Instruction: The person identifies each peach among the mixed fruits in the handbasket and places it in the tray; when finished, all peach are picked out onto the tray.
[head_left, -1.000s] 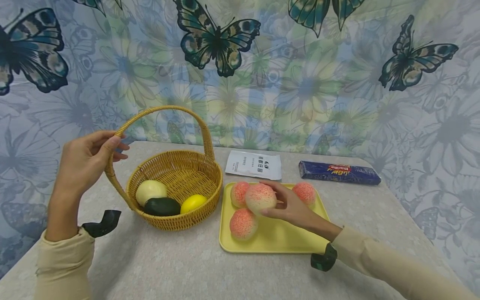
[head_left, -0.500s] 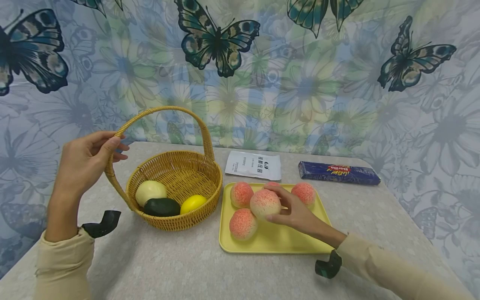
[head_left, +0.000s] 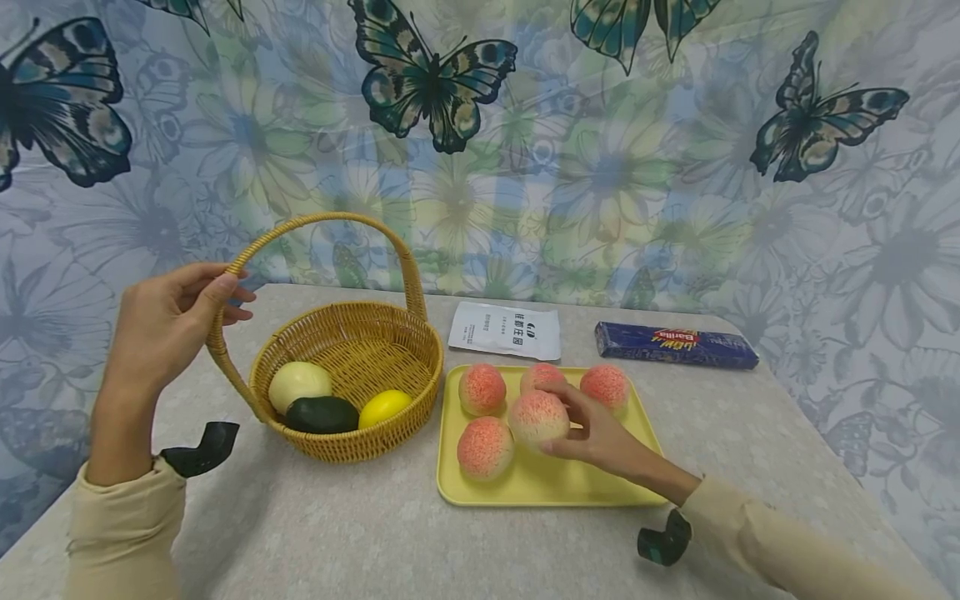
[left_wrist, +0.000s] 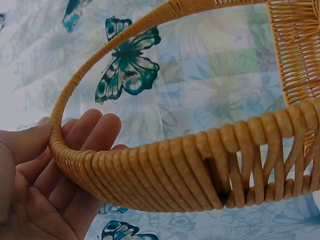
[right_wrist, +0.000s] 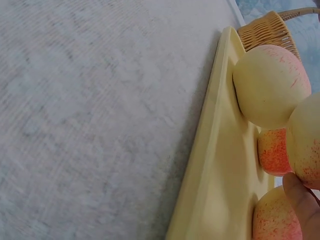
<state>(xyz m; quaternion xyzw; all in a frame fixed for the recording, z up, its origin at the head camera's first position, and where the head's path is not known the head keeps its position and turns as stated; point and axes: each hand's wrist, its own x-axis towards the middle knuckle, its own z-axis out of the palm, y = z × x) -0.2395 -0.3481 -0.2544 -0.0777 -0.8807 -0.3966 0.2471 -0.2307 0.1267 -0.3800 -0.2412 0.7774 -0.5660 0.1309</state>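
My left hand pinches the left side of the arched handle of a wicker basket. Inside the basket lie a pale green round item, a dark green smooth oval item and a yellow lemon. Over the yellow tray, my right hand grips a pink-speckled peach between thumb and fingers. Around it on the tray sit several more peaches, including a front-left peach, a back-left peach and a back-right peach. Whether the held peach touches the tray is hidden.
Behind the tray lies a white printed packet. A dark blue Barilla package lies at the back right. The pale patterned tabletop ends at a butterfly-print cloth backdrop.
My right hand has shifted right and slightly nearer with its peach, uncovering the back-middle peach on the tray. My left hand keeps its hold on the basket handle.
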